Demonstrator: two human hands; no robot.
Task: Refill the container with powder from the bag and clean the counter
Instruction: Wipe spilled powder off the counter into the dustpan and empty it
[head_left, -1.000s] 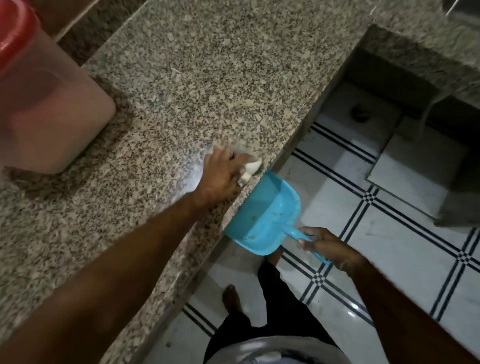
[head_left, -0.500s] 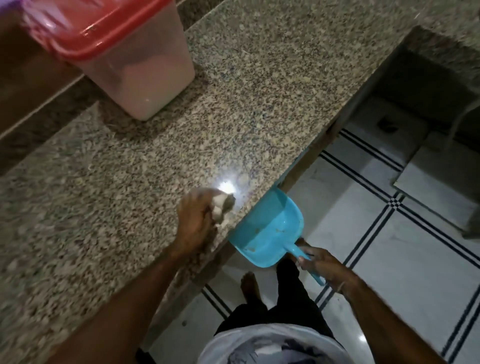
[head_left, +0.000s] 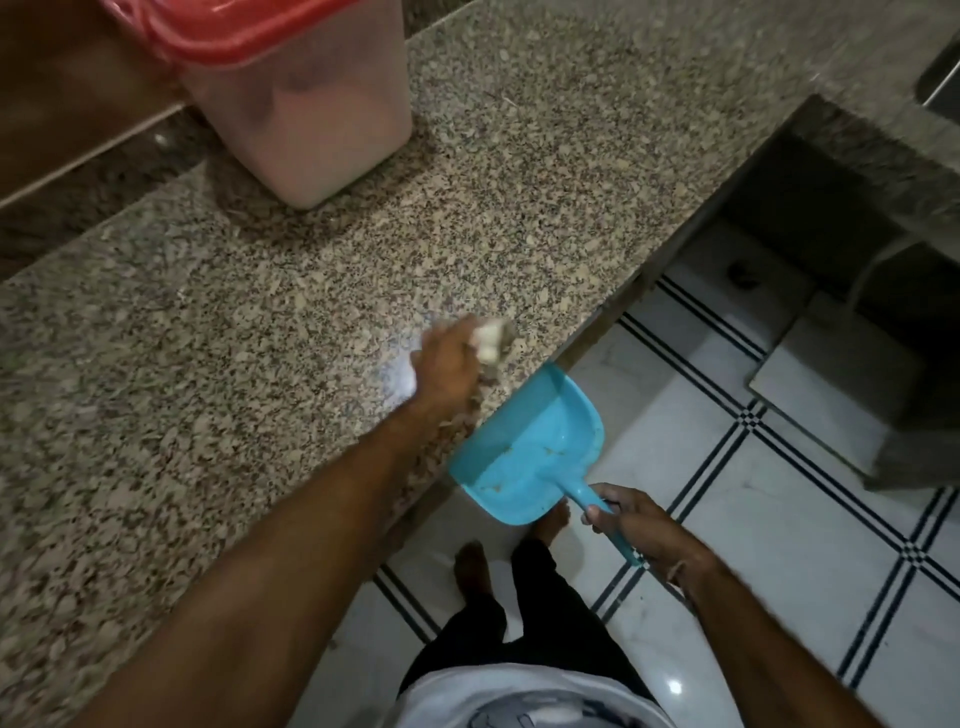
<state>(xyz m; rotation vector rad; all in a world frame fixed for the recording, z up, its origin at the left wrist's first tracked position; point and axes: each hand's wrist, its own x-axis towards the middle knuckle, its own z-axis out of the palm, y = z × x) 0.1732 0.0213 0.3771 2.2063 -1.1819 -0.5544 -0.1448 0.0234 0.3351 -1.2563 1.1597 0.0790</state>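
Two hands busy, both holding. Nearest is the right hand (head_left: 636, 525), fingers curled round the handle of a blue pan (head_left: 530, 441). The pan is held off the floor (head_left: 779, 545) with its open lip tucked just under the desk (head_left: 234, 389) edge. Pan contents: a few brown specks (head_left: 546, 449) on the bed, the rest bare blue plastic. Bare feet (head_left: 470, 566) on the white, dark-lined tile below the pan.

Left hand (head_left: 447, 366) is on the desk top near the edge, just beyond the pan's lip. Its fingers are closed round a pale wad of cloth (head_left: 487, 340). Hand and cloth are motion-blurred. White glare spot on the granite beside the wrist. Cannot tell whether loose powder lies on the speckled stone.

Far side of the desk, well apart from both hands: container (head_left: 311, 119), translucent, upright, red lid (head_left: 223, 31) on. Inside, pale pinkish powder (head_left: 332, 150) fills the lower part. The upper wall is cloudy and the level is hard to read.

Against half a second ago:
- Pan is in the same spot under the edge, and the right-hand grip is unchanged.
- Left hand and cloth sit farther along the edge, away from the body. Then they were level with the pan's near corner.
- Container shows larger and nearer mid-frame because the view has swung. It stands on the same stretch of desk by the back ledge.
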